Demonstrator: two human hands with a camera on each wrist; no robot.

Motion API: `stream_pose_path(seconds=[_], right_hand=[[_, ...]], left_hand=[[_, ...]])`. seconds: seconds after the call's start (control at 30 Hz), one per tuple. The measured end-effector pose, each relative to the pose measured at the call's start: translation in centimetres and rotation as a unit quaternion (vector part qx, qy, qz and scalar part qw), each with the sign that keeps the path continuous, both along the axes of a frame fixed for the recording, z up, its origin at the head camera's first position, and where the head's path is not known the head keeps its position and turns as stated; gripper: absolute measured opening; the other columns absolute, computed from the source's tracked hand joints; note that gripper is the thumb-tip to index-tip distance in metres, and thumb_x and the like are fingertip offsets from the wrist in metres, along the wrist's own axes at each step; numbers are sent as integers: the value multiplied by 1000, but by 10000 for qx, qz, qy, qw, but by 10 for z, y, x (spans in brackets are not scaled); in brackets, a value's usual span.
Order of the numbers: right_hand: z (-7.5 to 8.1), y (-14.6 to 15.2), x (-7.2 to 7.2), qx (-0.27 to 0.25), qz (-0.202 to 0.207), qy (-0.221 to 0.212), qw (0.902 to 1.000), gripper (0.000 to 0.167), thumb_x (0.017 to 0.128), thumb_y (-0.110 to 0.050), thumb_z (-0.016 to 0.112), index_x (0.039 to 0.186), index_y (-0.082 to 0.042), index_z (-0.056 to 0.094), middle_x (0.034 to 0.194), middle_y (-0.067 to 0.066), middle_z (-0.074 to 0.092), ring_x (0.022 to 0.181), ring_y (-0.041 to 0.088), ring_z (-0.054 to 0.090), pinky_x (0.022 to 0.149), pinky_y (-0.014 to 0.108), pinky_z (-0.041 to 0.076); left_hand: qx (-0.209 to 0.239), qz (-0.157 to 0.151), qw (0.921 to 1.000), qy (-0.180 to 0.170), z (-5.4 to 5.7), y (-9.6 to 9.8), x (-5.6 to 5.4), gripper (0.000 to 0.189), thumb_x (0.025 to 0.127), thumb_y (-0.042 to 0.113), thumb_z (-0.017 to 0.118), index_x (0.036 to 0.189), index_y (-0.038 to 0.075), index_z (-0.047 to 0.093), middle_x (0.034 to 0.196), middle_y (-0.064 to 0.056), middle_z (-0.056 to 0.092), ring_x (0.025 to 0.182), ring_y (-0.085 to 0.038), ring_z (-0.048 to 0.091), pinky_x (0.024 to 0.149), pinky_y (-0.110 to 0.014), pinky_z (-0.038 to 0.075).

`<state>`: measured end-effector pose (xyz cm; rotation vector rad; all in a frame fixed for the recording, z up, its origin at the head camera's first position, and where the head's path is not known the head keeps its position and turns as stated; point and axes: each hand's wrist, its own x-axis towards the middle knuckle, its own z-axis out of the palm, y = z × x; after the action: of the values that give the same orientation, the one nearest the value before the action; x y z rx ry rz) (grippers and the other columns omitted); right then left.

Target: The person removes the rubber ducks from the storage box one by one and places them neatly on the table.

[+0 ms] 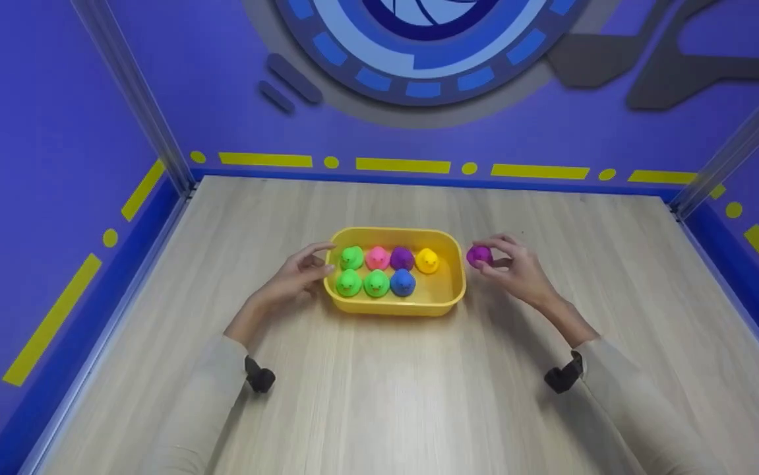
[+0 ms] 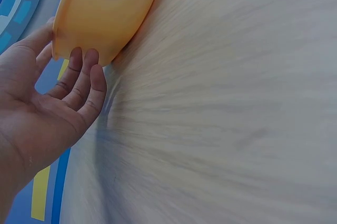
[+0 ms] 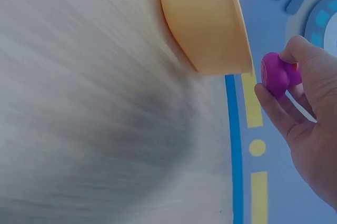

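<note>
The head view shows a magenta-purple toy duck (image 1: 479, 256) pinched between the thumb and fingers of the right hand (image 1: 517, 272), raised above the worktop (image 1: 379, 389) just beyond the right end of a yellow plastic tub (image 1: 392, 308). The right wrist view shows the duck apart from the tub, near its rim.

The left hand (image 1: 292, 276) is at the tub's opposite end, its fingers relaxed and slightly bent, with fingertips against the end wall.

Eight ducks are in sight: the one held and seven inside the tub. The far row has four: a green duck (image 1: 352, 258), a pink duck (image 1: 378, 258), a dark purple duck (image 1: 402, 258) and a yellow duck (image 1: 427, 261). The near row has three: two green ducks (image 1: 376, 284) and a blue duck (image 1: 403, 283).

The tub's right wall stands between the held duck and the others. Two beige sleeves (image 1: 204, 382) each bear a black wrist device (image 1: 260, 379). Blue-violet panels (image 1: 221, 125) with yellow dashes enclose the worktop's back and both sides, with a metal post (image 1: 132, 86) at each far corner.
</note>
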<state>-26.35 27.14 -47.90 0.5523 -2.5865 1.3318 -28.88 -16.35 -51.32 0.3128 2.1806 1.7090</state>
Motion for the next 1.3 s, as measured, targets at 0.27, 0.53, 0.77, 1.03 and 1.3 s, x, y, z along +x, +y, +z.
stream_pose_path(seconds=[0.27,0.53,0.77,1.03,1.3], right_hand=[[-8,17,0,-226,-39,-175,9996,36,90,-8,78,124,-1,69,123,16,66,110,19,64,83,14,56],[-18,30,-4,-231,-183,-332,9990,38,87,-6,80,122,1,69,122,19,64,111,28,62,84,19,58],[-26,32,-7,-164,-133,-322,9993,39,84,-3,81,122,3,69,121,22,63,112,33,61,86,29,60],[-29,39,-11,314,-228,-629,9973,38,87,-10,80,123,-3,68,128,18,61,118,33,61,94,41,57],[-37,37,-14,568,-99,-847,9947,38,88,-10,79,123,-3,67,128,18,63,120,33,61,101,46,54]], left_hand=[[2,23,9999,-98,-5,3,3,55,101,31,65,152,22,46,118,-10,56,91,-20,59,76,-31,53],[125,69,9998,-155,-8,4,2,56,100,32,67,152,22,47,118,-10,53,92,-21,57,78,-32,53],[28,82,9999,-148,-8,0,4,56,101,31,65,153,22,45,120,-11,56,94,-17,61,80,-32,55],[164,-48,9998,-39,-6,2,-2,56,102,30,64,153,21,45,120,-12,56,92,-19,61,77,-31,53],[70,38,9999,-117,-2,-1,-1,57,101,32,66,153,22,45,121,-12,56,91,-19,61,77,-32,54]])
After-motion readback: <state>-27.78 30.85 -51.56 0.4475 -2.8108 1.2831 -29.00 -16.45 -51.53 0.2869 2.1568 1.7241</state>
